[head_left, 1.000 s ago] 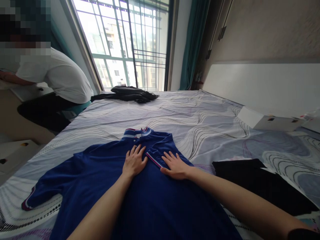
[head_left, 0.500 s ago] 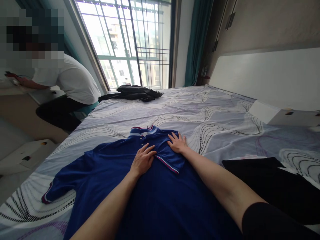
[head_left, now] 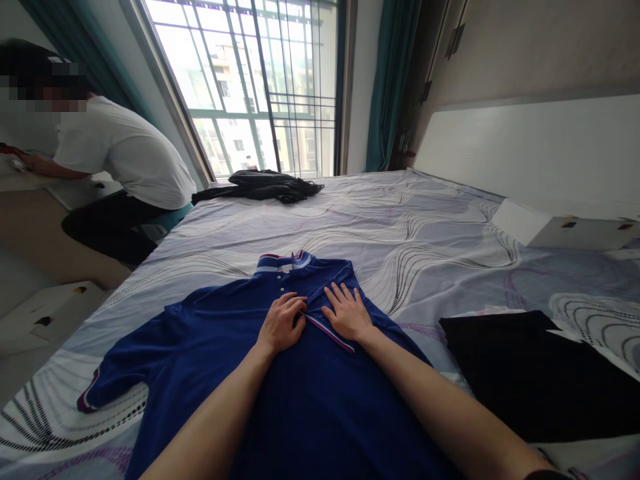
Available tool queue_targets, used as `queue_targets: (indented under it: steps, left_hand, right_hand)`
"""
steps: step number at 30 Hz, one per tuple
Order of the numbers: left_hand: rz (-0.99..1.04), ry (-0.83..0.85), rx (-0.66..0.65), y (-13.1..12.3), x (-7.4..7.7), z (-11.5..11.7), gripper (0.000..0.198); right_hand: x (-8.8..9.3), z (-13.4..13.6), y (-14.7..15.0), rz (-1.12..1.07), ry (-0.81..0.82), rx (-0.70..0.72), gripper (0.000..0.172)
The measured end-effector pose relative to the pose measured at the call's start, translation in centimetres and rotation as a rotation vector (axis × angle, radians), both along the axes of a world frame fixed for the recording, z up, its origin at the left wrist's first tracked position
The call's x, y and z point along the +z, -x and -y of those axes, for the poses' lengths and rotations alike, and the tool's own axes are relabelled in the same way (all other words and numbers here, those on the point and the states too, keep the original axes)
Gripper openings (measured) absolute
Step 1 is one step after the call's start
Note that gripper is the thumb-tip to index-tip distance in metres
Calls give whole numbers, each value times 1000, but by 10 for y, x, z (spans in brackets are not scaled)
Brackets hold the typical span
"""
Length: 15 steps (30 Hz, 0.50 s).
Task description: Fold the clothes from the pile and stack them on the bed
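A blue polo shirt (head_left: 210, 340) lies spread on the bed, its striped collar at the top. One short sleeve stretches out to the left; the other is folded in over the chest, its red-and-white trimmed cuff (head_left: 330, 333) slanting between my hands. My left hand (head_left: 284, 323) rests on the chest by the upper end of that cuff, its fingers curled together at the fabric; what they may hold is hidden. My right hand (head_left: 347, 312) lies flat on the folded sleeve with its fingers spread.
Folded black cloth (head_left: 530, 373) lies on the bed (head_left: 370, 220) at the right, near a white box (head_left: 555, 227). Dark clothing (head_left: 260, 187) lies at the far edge. A person in white (head_left: 135, 153) sits at the left.
My right hand has moved down and slightly left from the shoulder edge onto the folded sleeve. More of the shirt's right side now shows. My left hand has stayed nearly in place.
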<state>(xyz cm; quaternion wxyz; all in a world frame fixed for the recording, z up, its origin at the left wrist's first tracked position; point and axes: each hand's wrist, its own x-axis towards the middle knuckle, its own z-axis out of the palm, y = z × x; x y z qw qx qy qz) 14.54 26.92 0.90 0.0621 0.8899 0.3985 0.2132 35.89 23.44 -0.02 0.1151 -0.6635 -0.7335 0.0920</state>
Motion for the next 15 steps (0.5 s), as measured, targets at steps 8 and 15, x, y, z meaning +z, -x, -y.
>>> queue_targets:
  steps: [8, 15]
  left_hand:
    - [-29, -34, 79, -4, -6, -5, 39]
    - [-212, 62, 385, -12, -16, 19, 65]
  right_hand:
    - [-15, 73, -40, 105, -29, -332, 64]
    - [-10, 81, -41, 104, -4, -376, 65]
